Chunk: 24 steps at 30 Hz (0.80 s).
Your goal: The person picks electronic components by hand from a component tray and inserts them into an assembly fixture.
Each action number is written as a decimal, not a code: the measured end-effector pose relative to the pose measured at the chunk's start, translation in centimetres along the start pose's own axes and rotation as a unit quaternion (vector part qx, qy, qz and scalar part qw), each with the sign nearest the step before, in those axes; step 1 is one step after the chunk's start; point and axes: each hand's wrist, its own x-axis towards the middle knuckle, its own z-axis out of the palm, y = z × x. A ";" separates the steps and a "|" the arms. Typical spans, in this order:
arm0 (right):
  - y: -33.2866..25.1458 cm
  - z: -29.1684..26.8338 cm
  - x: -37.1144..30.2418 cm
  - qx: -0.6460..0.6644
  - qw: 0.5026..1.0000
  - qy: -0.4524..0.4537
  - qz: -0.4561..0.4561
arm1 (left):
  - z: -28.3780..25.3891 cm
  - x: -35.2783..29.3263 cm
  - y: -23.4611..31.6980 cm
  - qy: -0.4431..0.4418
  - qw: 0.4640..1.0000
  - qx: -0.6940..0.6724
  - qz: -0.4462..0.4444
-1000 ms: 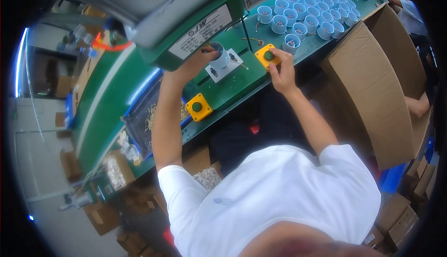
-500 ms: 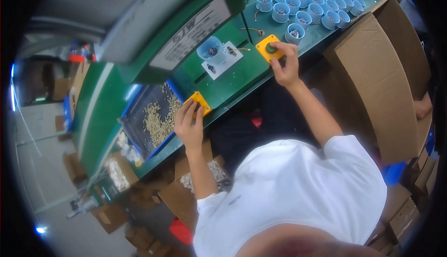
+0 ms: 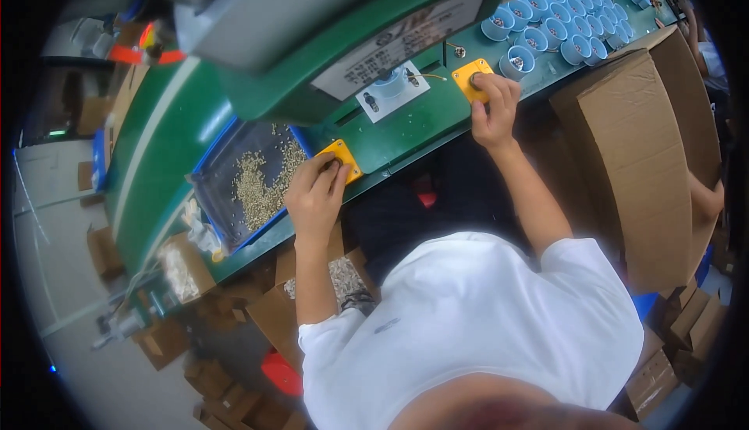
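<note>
My left hand (image 3: 316,193) rests on the left yellow button box (image 3: 341,158) at the front edge of the green machine table (image 3: 421,122), fingers over its button. My right hand (image 3: 493,104) presses on the right yellow button box (image 3: 470,77). Between them, under the machine head (image 3: 328,32), a small blue cup (image 3: 388,85) sits on a white fixture plate (image 3: 394,95). Neither hand holds anything loose.
A blue tray of small pale metal parts (image 3: 251,180) lies left of my left hand. Several blue cups (image 3: 558,28) stand in rows at the table's far right. A large open cardboard box (image 3: 644,157) stands on my right. Small cartons (image 3: 183,270) crowd the floor at the left.
My left hand came down from the fixture plate to the left yellow button box. My right hand stayed on the right button box. The view has shifted.
</note>
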 end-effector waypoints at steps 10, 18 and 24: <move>0.4 0.0 -0.5 0.006 1.000 0.015 0.004 | 0.9 -0.7 -0.6 0.045 0.998 -0.030 0.013; 0.4 0.5 -0.7 0.002 1.000 -0.010 0.016 | -0.3 4.1 -1.9 0.010 0.998 -0.060 0.013; 0.8 1.1 -1.1 0.015 1.000 -0.003 -0.005 | 4.4 14.2 -6.4 -0.147 0.984 -0.082 0.064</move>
